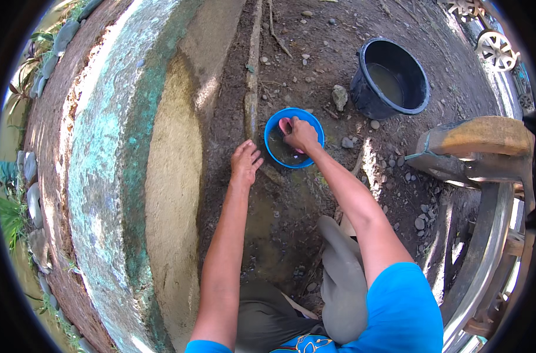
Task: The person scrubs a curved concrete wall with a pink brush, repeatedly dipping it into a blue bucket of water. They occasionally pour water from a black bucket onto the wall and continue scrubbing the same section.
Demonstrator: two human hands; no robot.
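A blue plastic bucket [319, 128] holding murky water stands on the wet ground in front of me. My right hand [301, 133] reaches inside it, the fingers around a pink object [285, 126] that looks like a small cup or dipper. The hand covers much of the pink object, so its full shape is hidden. To the left of the bucket, my left hand [246, 162] is empty, its fingers apart, above the muddy ground by a long pole or root [251, 103].
A larger black bucket [360, 95] with some murky water stands at the upper right, near a pale rock [339, 97]. A concrete wall [175, 176] with peeling green paint runs along my left. Wooden furniture [479, 137] is at the right. Pebbles [420, 223] dot the soil.
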